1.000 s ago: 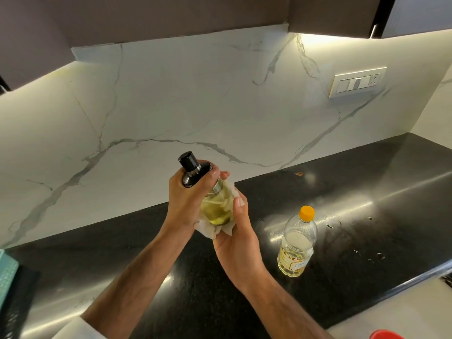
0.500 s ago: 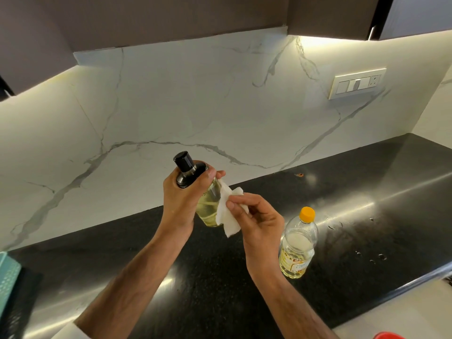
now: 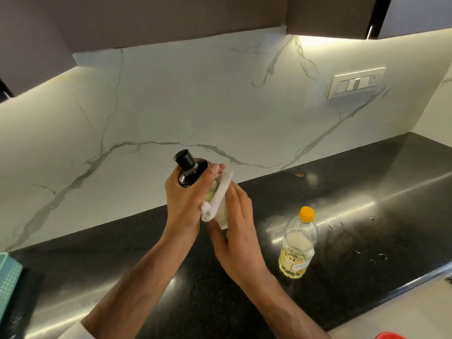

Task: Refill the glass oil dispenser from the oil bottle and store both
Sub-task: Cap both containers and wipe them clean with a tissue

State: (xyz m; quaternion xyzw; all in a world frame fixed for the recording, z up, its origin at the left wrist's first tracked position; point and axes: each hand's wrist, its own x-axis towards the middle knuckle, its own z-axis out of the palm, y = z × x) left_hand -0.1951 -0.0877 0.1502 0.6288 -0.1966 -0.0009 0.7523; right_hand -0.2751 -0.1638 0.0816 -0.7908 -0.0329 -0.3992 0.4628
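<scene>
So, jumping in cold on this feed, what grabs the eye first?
The two hands at centre: the left hand grips the glass oil dispenser by its black-capped neck, and the right hand presses a white tissue against its side. The yellow-capped oil bottle stands upright on the black countertop, to their right.

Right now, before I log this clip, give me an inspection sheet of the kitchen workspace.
Surface: black countertop, glossy, a few small droplets at right.
Job's things: glass oil dispenser, black cap on, held tilted above the counter; oil bottle upright on the counter, orange cap on, partly full.
Clutter: white tissue pressed against the dispenser; teal item at the left edge; red object at the bottom edge.
Grippers: left hand grips the dispenser; right hand holds the tissue to it.
Cables: nothing seen.
Surroundings: marble backsplash, switch panel, dark cabinets.
</scene>
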